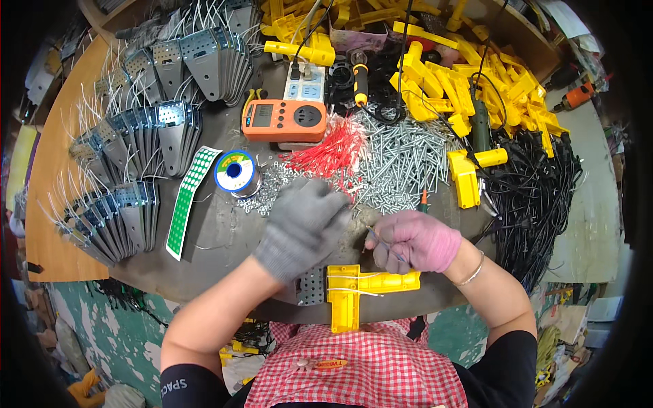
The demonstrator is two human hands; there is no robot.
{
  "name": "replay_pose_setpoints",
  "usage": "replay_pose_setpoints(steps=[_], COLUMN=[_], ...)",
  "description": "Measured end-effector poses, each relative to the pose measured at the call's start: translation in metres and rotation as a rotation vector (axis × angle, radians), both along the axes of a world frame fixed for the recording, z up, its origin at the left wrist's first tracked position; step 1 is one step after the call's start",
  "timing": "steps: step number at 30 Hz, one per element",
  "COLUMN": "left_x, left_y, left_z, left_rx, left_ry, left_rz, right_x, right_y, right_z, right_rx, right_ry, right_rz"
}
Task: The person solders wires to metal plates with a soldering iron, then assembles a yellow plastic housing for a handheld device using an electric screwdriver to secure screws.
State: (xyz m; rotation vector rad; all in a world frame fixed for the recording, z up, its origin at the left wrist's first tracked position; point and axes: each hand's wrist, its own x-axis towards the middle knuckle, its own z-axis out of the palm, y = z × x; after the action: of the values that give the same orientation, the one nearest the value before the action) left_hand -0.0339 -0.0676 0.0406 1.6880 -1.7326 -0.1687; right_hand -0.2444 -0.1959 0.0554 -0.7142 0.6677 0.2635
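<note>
My left hand (305, 221), in a grey glove, reaches to the near edge of the pile of red-and-white wires (333, 149). Its fingers are curled, and what they hold, if anything, is hidden. My right hand (415, 241), gloved in pink, pinches a thin dark wire (383, 239) above the table. Below the hands, an open yellow plastic housing (345, 298) lies at the table's near edge. Two white wires (360, 292) run across it, and a perforated grey metal plate (311, 285) sits at its left.
Screws (401, 163) and small nuts (269, 187) lie beyond my hands, beside a solder spool (235, 173). Farther off stand an orange meter (284, 121) and a yellow-black screwdriver (360, 80). Metal brackets (173, 132) fill the left; yellow housings (469, 88) and black cables (530, 197) crowd the right.
</note>
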Motion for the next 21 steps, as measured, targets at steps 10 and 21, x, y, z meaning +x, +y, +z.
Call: replay_pose_setpoints(steps=[10,21], left_x=[0.016,0.034], left_y=[-0.068,-0.067], left_z=[-0.033,-0.037], left_rx=[-0.149,-0.032], left_ry=[-0.771,-0.815], left_rz=[0.148,0.330], right_x=[-0.012,0.101], right_y=[-0.003,-0.083], right_z=[0.011,-0.021], right_rx=[-0.578,-1.836], right_ry=[-0.106,0.031], right_rz=[0.025,-0.013])
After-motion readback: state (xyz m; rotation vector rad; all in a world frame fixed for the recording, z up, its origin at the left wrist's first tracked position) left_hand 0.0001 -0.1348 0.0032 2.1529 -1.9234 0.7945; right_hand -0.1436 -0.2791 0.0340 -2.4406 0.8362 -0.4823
